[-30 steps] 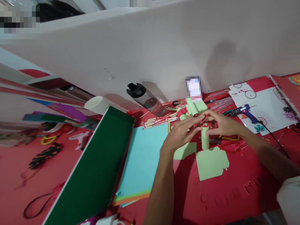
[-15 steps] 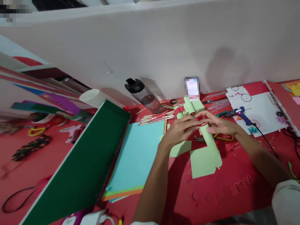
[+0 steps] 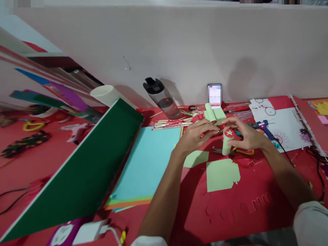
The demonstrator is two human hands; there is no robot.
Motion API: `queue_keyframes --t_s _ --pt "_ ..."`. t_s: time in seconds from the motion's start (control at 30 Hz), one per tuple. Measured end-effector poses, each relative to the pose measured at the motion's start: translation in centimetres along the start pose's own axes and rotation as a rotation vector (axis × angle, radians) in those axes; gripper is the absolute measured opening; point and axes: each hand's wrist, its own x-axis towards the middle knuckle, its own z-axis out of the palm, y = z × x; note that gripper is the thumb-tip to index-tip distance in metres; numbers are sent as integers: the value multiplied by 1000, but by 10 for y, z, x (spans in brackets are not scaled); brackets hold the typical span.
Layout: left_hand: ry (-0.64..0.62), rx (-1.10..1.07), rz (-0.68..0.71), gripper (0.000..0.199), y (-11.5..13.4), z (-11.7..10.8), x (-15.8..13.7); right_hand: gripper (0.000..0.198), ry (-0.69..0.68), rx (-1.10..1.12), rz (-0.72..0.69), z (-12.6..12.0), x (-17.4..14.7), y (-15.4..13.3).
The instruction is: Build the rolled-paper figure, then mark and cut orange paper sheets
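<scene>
- how is the right hand (image 3: 245, 135) placed?
- its fingers are bent into a loose curve, and the green tube (image 3: 226, 147) is held by them, with the thumb laid against its side.
- and which way is the tube turned?
- it is kept near upright, tilted a little. its red end, marked with a white star, is faced up toward the camera, just under the arched index finger. whether the lower end is rested on the red tabletop (image 3: 194, 205) cannot be told.
- what about the left hand (image 3: 197, 134)?
- its fingers are half bent and pointed at the tube, without touching it. whether anything small is pinched there cannot be told.
- what is found around the fingers?
- just behind the tube, below the right fingers, scissors (image 3: 245, 151) with yellow handles are partly hidden. nearer the camera, below both sets of fingers, a ragged green sheet (image 3: 222, 175) is laid flat. a rolled green paper (image 3: 210, 113) is seen just beyond the left fingertips.
- and farther off?
- beyond the fingers, a lit phone (image 3: 214, 95) is stood against the wall (image 3: 179, 41). right of the right fingers, a blue glue gun (image 3: 267, 130) is set down. left of the left fingers, light blue sheets (image 3: 146, 164) are stacked.
</scene>
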Motion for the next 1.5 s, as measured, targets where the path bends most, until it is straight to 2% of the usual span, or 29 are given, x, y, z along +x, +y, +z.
queue_keyframes --t_s 0.1,0.2,0.3,0.43,0.53,0.67,0.77,0.87,0.97,1.17,1.33,1.5 --pt "-14 2 -32 9 4 -2 1 58 73 -180 16 0 -1 -3" --pt "-88 -9 -36 21 9 -2 2 60 89 -308 -1 0 0 -3" --pt "-179 25 -35 30 10 -2 2 62 65 -354 6 0 0 -2" --pt "-251 96 -23 30 7 -3 0 63 62 -349 51 1 0 0" --pt "-226 90 -42 31 7 -3 -1 63 74 -344 48 0 -1 0" --pt "-135 -23 -125 28 12 -1 4 59 72 -300 28 -1 -1 -4" --pt "-96 -114 -296 19 18 0 10 55 74 -258 17 -1 1 -8" --pt "-142 -204 -491 19 24 0 15 49 90 -249 20 0 3 -8" --pt "-189 -261 -598 22 27 0 18 41 88 -279 50 1 3 -5" --pt "-177 -249 -625 19 25 6 16 34 20 -414 102 2 4 -2" --pt "-161 -233 -588 17 19 11 13 34 10 -491 74 3 5 1" --pt "-151 -340 -658 21 21 12 15 32 20 -520 34 1 6 3"
